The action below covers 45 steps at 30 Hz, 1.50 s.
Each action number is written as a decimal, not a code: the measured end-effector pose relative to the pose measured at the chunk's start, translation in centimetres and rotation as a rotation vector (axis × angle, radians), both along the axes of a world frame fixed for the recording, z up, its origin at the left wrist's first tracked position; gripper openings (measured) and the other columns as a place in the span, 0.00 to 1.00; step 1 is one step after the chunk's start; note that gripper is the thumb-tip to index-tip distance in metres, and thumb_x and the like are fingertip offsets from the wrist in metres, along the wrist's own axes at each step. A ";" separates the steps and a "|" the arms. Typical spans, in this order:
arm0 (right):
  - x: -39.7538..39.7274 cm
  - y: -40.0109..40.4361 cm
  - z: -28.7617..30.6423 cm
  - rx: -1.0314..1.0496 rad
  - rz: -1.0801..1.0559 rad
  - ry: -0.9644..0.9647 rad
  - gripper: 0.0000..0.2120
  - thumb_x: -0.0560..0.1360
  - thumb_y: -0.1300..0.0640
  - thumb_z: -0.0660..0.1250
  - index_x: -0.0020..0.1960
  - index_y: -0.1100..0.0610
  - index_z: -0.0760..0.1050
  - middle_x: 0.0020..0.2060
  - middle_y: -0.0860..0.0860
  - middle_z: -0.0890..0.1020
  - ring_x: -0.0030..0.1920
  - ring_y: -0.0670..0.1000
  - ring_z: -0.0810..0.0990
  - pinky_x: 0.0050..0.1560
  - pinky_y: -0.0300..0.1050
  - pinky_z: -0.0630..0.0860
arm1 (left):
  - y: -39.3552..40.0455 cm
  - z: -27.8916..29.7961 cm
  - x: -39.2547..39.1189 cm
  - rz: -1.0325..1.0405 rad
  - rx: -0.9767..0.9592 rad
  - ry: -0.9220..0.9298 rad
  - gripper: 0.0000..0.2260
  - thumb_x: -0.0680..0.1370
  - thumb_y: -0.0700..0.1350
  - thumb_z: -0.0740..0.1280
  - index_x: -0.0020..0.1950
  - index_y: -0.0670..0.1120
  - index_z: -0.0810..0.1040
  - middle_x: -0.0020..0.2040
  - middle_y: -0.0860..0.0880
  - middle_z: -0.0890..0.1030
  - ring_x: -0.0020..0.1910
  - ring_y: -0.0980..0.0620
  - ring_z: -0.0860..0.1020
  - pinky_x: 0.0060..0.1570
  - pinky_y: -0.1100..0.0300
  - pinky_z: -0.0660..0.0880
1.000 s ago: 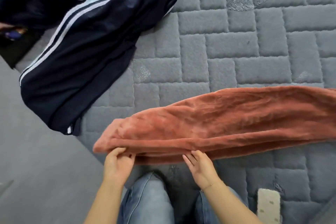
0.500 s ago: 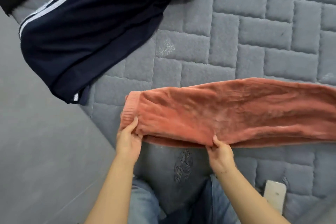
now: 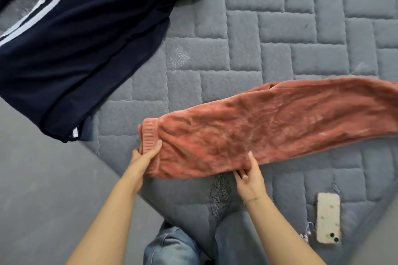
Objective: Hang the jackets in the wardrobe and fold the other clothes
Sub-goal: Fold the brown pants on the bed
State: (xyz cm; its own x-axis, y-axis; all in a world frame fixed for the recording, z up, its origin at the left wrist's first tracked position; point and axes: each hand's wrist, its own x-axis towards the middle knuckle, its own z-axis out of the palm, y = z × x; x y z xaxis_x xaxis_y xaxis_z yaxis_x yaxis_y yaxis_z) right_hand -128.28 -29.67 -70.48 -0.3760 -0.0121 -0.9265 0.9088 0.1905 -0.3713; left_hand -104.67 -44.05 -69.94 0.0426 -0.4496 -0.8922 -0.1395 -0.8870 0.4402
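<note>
At the far left, a navy garment (image 3: 86, 38) with two white stripes lies spread over the corner of the bed (image 3: 290, 34), its hem hanging past the bed's left edge above the grey floor (image 3: 38, 189). The bed is covered in a grey quilted spread stitched in a brick-like pattern, with small embroidered leaf shapes here and there.

Right of the navy garment and nearer the person, a rust-coloured fleece garment (image 3: 269, 125) stretches as a long band across the bed, running out of view at the right edge. Its ribbed cuff sits at the left end, near the bed's edge and well apart from the navy hem.

The left hand (image 3: 143, 160) pinches that ribbed end, thumb on top of the cuff and fingers curled beneath. The right hand (image 3: 249, 176) grips the near edge of the fleece garment further right, thumb laid on the top surface and fingers tucked under the fabric. Both forearms are bare and reach in from the near side; a thin bracelet circles the right wrist.

Between the arms, the person's blue jeans (image 3: 172, 245) show at the near edge. To the right, a phone (image 3: 328, 217) in a pale case lies camera side up on the spread, well apart from the fleece garment.
</note>
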 end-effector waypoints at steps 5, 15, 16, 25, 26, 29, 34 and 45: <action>-3.5 -1.0 0.7 -0.084 -0.005 -0.021 0.27 0.74 0.44 0.71 0.70 0.52 0.71 0.65 0.52 0.78 0.64 0.52 0.77 0.70 0.51 0.69 | -1.8 4.0 -3.0 0.034 0.148 0.289 0.11 0.66 0.49 0.76 0.47 0.49 0.87 0.47 0.44 0.86 0.42 0.49 0.85 0.36 0.56 0.81; -3.3 -4.7 1.3 -0.122 0.095 -0.231 0.12 0.79 0.54 0.66 0.61 0.55 0.78 0.47 0.51 0.86 0.50 0.49 0.82 0.52 0.45 0.77 | -6.0 8.5 5.8 -0.001 -0.102 -0.139 0.16 0.69 0.47 0.76 0.54 0.47 0.80 0.49 0.48 0.85 0.47 0.49 0.84 0.45 0.58 0.78; -1.7 -4.9 1.2 -0.112 0.124 -0.260 0.10 0.79 0.54 0.66 0.58 0.55 0.79 0.44 0.51 0.86 0.49 0.50 0.82 0.50 0.46 0.78 | -6.3 7.9 7.0 -0.022 -0.122 -0.228 0.14 0.69 0.48 0.76 0.52 0.48 0.80 0.48 0.49 0.85 0.47 0.50 0.83 0.44 0.59 0.76; 4.9 -3.9 3.1 0.123 0.732 -0.475 0.21 0.79 0.47 0.66 0.65 0.59 0.72 0.58 0.55 0.79 0.62 0.54 0.77 0.65 0.54 0.71 | -7.8 4.4 4.7 -0.457 -0.652 -0.803 0.12 0.74 0.38 0.70 0.56 0.43 0.78 0.55 0.41 0.78 0.54 0.41 0.76 0.57 0.51 0.71; 4.3 -3.6 3.8 0.168 0.871 -0.378 0.18 0.78 0.47 0.67 0.60 0.60 0.75 0.53 0.54 0.82 0.54 0.53 0.81 0.58 0.52 0.75 | -8.1 4.7 2.0 -0.572 -0.750 -0.705 0.12 0.73 0.37 0.70 0.56 0.44 0.78 0.54 0.42 0.78 0.54 0.43 0.76 0.57 0.52 0.71; 0.7 -3.4 5.1 0.134 1.076 0.191 0.07 0.77 0.54 0.68 0.46 0.57 0.81 0.40 0.51 0.84 0.42 0.53 0.81 0.46 0.49 0.77 | -9.2 4.6 -6.9 -0.862 -0.909 -0.401 0.14 0.74 0.39 0.71 0.59 0.44 0.78 0.57 0.45 0.78 0.58 0.45 0.75 0.60 0.53 0.69; -7.7 -9.2 4.8 -0.045 1.286 1.034 0.13 0.73 0.66 0.69 0.56 0.57 0.77 0.52 0.50 0.80 0.55 0.51 0.76 0.59 0.44 0.71 | -11.5 2.3 -17.7 -1.297 -0.858 -0.301 0.23 0.75 0.51 0.70 0.69 0.49 0.72 0.66 0.50 0.74 0.67 0.49 0.70 0.64 0.53 0.63; -13.9 -12.8 0.9 -0.267 2.013 1.331 0.12 0.58 0.64 0.71 0.40 0.57 0.75 0.45 0.53 0.77 0.48 0.59 0.75 0.51 0.52 0.71 | -9.4 1.2 -17.1 -1.744 -0.883 -0.128 0.15 0.83 0.53 0.55 0.56 0.49 0.79 0.59 0.53 0.79 0.64 0.55 0.69 0.64 0.55 0.62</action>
